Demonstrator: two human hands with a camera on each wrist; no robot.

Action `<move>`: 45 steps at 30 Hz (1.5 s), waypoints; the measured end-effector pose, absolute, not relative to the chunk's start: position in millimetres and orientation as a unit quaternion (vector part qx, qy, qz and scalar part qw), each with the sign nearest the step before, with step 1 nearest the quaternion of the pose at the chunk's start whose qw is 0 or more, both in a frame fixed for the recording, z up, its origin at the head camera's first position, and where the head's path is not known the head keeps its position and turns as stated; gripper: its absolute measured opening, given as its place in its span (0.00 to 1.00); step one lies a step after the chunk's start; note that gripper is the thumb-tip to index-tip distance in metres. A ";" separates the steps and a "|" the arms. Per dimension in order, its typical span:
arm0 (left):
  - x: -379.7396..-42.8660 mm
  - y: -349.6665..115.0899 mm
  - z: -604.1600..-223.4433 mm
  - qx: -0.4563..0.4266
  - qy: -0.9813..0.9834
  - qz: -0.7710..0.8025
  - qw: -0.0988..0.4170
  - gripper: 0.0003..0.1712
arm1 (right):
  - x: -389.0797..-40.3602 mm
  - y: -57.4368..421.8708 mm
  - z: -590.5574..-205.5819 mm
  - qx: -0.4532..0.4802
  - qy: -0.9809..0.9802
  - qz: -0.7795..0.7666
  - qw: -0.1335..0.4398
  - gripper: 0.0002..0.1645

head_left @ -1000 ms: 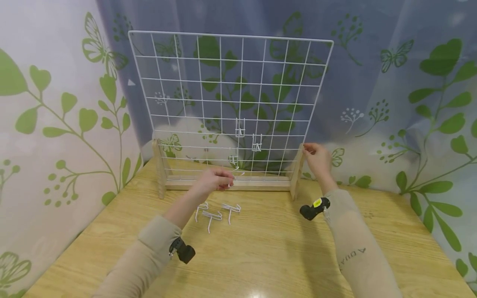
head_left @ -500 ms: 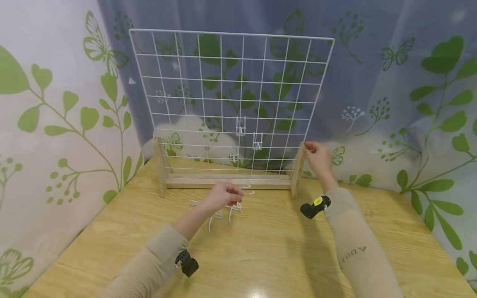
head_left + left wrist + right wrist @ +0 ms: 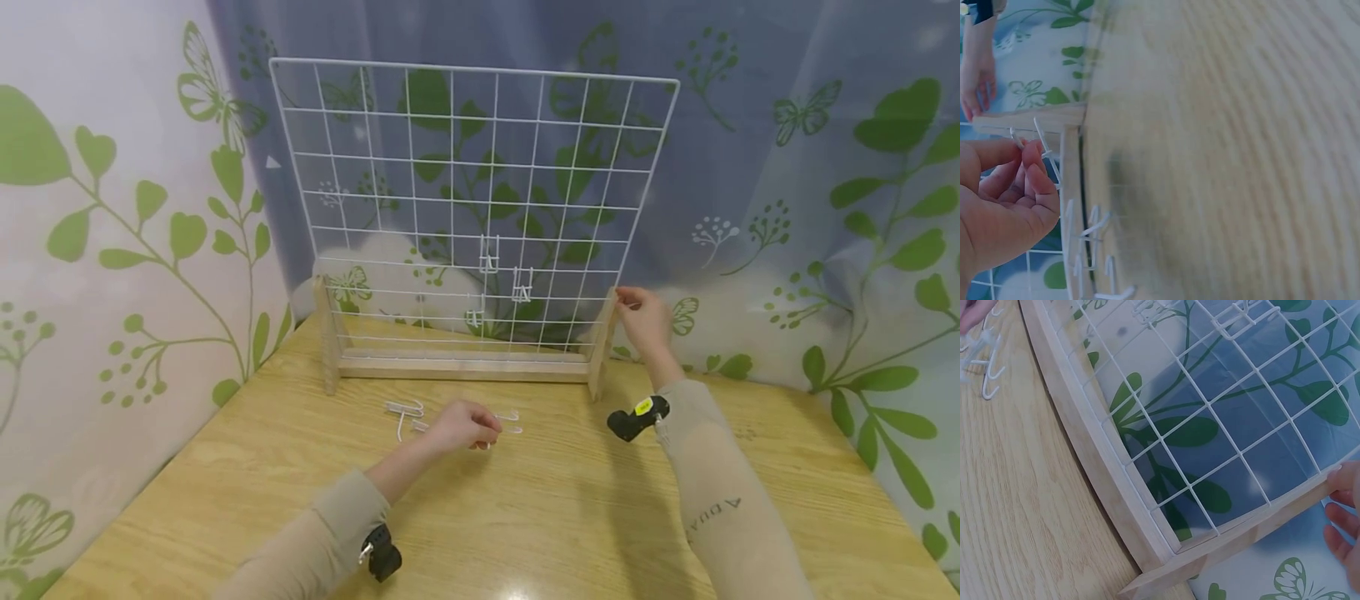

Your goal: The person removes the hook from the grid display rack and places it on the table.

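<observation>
My left hand (image 3: 465, 427) pinches a white wire hook (image 3: 510, 417) between thumb and fingertips, low over the table. The hook's two prongs stick out to the right. In the left wrist view the same hook (image 3: 1047, 147) shows past the fingertips. Loose white hooks (image 3: 405, 410) lie left of that hand, which partly covers them. At the back stands a white wire grid (image 3: 491, 163) in a wooden stand (image 3: 465, 367). My right hand (image 3: 647, 321) grips the top of the stand's right post (image 3: 602, 346); in the right wrist view its thumb rests on the wood.
Three white pieces hang on the grid's lower middle: an upper hook (image 3: 489, 254), a right hook (image 3: 522, 287) and a lower one (image 3: 475, 312). Behind the wooden table (image 3: 525, 508) hangs a leaf-patterned curtain (image 3: 795, 250).
My left hand has come down from in front of the grid's bottom, nearer to me and slightly right, still holding the hook. It now covers part of the loose hooks. My right hand stays put.
</observation>
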State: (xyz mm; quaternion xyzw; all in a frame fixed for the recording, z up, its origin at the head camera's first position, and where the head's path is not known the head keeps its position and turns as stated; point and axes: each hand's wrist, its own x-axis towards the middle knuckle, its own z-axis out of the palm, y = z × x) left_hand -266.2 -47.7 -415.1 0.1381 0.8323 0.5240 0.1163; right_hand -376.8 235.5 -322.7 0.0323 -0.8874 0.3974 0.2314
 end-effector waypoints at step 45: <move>-258.6 -47.5 -435.4 0.194 0.884 0.412 0.104 0.06 | -382.6 234.1 -315.6 -0.032 -0.845 0.511 0.154 0.19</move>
